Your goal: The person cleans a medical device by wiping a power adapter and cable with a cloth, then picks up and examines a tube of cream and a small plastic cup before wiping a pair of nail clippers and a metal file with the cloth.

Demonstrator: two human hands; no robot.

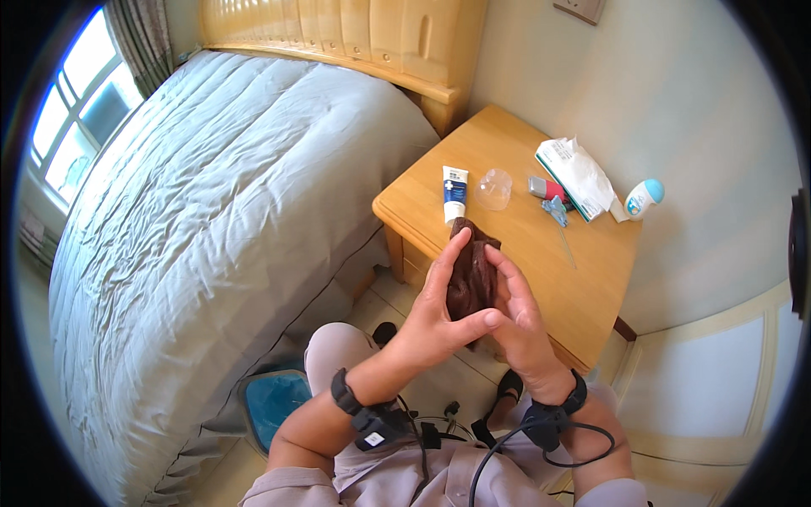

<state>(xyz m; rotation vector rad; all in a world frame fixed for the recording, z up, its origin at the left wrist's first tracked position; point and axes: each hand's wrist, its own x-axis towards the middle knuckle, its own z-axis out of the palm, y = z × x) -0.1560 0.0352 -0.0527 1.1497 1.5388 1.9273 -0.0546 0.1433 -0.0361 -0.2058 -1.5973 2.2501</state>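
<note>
Between my two hands is a folded dark brown cloth (472,272), held up in front of the bedside table's near edge. My left hand (437,310) grips it from the left, thumb pointing right across its lower end. On the other side my right hand (519,317) has its fingers against the cloth's right edge. Just beyond the cloth's top lies a white and blue squeeze tube (455,193), cap towards me. A clear plastic cup-like piece (494,189) sits to the right of the tube.
The wooden bedside table (595,285) also carries a tissue pack (576,177), a white bottle with a blue cap (644,199), a red and grey item (546,188) and a small blue-grey thing (556,210). A bed (241,190) stands left. A blue basin (275,405) is on the floor.
</note>
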